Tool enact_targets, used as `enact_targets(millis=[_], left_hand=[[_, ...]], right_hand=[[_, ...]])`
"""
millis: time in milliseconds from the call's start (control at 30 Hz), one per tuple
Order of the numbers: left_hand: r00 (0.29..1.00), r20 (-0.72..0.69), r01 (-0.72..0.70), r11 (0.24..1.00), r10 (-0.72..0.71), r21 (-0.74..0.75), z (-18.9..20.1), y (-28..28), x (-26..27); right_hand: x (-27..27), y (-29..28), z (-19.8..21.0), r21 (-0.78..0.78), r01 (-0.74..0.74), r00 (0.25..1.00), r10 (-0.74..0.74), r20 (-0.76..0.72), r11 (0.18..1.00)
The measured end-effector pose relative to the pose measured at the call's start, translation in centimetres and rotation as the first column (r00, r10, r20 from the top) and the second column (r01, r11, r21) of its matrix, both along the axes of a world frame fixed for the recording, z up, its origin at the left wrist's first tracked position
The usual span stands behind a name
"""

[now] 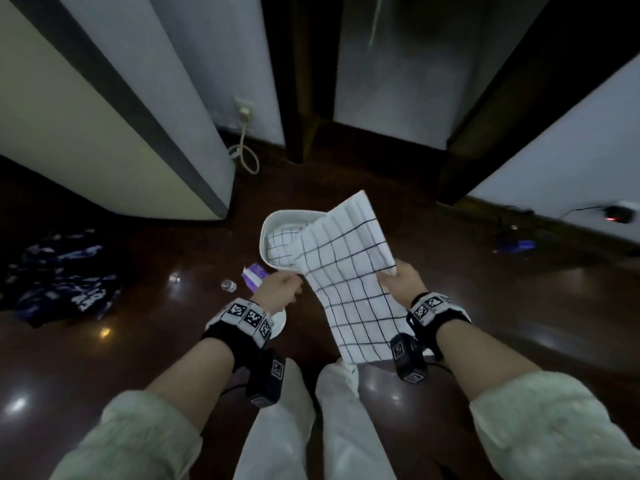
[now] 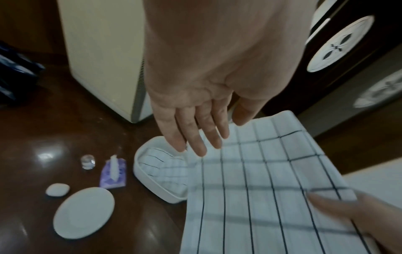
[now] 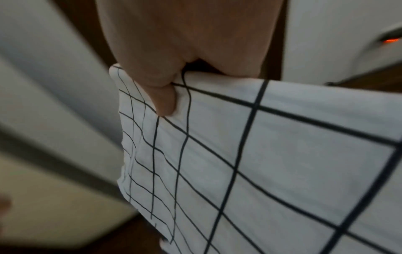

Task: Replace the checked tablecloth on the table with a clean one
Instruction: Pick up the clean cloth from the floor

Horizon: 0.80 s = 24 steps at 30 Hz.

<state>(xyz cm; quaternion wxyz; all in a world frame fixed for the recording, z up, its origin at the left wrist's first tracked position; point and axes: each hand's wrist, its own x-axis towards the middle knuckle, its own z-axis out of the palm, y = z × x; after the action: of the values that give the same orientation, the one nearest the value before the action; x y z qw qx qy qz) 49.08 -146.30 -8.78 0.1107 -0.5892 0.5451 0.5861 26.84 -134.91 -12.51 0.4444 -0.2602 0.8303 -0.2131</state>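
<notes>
A folded white cloth with a black check (image 1: 346,282) hangs in the air, and my right hand (image 1: 393,280) pinches its right edge. The right wrist view shows the thumb (image 3: 164,101) pressed on the top fold of the cloth (image 3: 261,154). My left hand (image 1: 285,289) is open beside the cloth's left edge and holds nothing. In the left wrist view its straight fingers (image 2: 195,137) hover over the cloth (image 2: 261,189) and a white basin (image 2: 161,190). The basin (image 1: 268,233) holds a second checked cloth (image 1: 284,247).
On the dark glossy brown surface lie a purple tissue pack (image 2: 113,173), a small glass (image 2: 87,161), a white plate (image 2: 83,212) and a small white dish (image 2: 57,189). A cream cabinet (image 1: 114,133) stands at the left, a dark bundle (image 1: 65,275) further left.
</notes>
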Motion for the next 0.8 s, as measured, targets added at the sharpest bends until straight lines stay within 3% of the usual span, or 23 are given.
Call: enact_targets(millis=[100,233,400,500,600,633,700,800], left_hand=[[0.999,0.019,0.044,0.996,-0.046,0.073,4.4,2.0,-2.5],[0.980,-0.020,0.197,0.979,-0.196,0.046,8.1,3.0,-6.4],[0.947,-0.107,0.308,0.950,-0.302,0.052,12.8,5.5,-10.7],[0.924,-0.154,0.363,0.929,-0.349,0.072,13.5,7.2,-12.6],[0.871,-0.190,0.464,0.886,-0.453,0.017,8.5,8.4,-15.2],[0.849,-0.192,0.506,0.862,-0.492,0.032,9.1,9.6,-15.6],[0.819,-0.240,0.556,0.824,-0.522,0.106,14.2,13.2,-15.5],[0.703,-0.339,0.696,0.702,-0.625,0.149,17.5,17.7,-16.5]], right_hand=[[-1.9,2.4,6.6,-0.172,0.260,0.965,-0.254,0.056,0.950],[-3.7,6.1,13.4,-0.323,0.475,0.877,-0.469,0.103,0.818],[-3.2,11.5,19.5,-0.456,0.680,0.714,-0.658,0.238,0.574],[-1.9,15.6,22.1,-0.478,0.786,0.585,-0.722,0.369,0.393],[-0.5,20.6,24.1,-0.468,0.855,0.454,-0.758,0.468,0.224],[-0.1,22.4,24.5,-0.454,0.876,0.401,-0.768,0.499,0.162],[0.6,26.5,25.0,-0.425,0.904,0.296,-0.779,0.553,0.042],[2.1,32.3,25.5,-0.406,0.909,0.184,-0.787,0.589,-0.092]])
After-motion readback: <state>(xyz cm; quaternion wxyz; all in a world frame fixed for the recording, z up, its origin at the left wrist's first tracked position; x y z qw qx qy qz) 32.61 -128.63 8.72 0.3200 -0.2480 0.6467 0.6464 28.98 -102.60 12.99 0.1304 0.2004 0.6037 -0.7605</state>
